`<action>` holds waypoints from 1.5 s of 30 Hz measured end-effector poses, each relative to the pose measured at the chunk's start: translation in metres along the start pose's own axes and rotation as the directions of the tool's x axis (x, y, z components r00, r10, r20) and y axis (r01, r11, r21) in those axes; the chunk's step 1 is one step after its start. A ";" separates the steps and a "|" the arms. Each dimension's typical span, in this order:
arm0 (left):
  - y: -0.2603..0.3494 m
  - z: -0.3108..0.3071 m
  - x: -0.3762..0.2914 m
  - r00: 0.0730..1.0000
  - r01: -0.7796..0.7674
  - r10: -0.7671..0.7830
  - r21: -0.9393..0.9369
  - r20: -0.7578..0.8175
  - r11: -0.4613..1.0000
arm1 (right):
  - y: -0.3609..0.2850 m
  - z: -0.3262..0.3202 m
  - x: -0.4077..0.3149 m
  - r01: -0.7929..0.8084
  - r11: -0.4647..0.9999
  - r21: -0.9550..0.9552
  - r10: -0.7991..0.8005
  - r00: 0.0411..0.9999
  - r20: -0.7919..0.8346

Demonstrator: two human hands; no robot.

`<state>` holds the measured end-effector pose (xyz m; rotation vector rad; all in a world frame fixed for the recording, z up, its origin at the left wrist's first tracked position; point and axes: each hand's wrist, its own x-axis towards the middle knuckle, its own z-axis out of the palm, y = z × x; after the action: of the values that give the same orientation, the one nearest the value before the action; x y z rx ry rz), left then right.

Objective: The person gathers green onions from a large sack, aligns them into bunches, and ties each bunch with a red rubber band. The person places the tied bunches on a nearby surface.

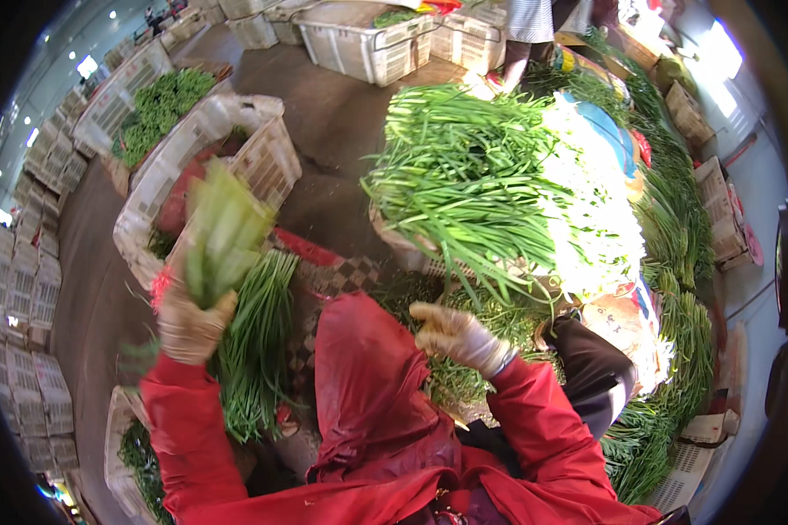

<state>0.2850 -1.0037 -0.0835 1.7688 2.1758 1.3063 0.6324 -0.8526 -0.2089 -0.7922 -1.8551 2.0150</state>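
Observation:
My left hand (194, 321), in a pale glove, grips a bunch of long green stalks (226, 230) with the pale ends up; the bunch is blurred. Red ties (161, 289) show beside that hand. Just right of it lies a bundle of green chive-like stalks (256, 348). My right hand (463, 338), also gloved, hovers right of my red-covered knee (368, 354) with fingers partly bent and nothing visible in it. Beyond it, a large heap of long green stalks (473, 177) lies on a crate (400, 243), its right side washed out by sunlight.
A white plastic crate (269, 157) with a red bag inside stands front left. Leafy greens (171, 98) fill another crate behind it. Loose trimmings (499, 315) cover the ground by my right hand. More bundles (676, 348) line the right side. A person (528, 26) stands at the back.

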 end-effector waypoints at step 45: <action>-0.010 0.284 0.163 0.732 -0.192 -0.049 0.274 0.679 0.942 | 0.064 -0.028 -0.034 -0.250 0.959 -0.133 0.257 0.966 0.034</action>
<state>0.3673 -0.7087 -0.1990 2.0169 1.9430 0.1802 0.6854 -0.8571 -0.2655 -1.0732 -2.0172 2.0991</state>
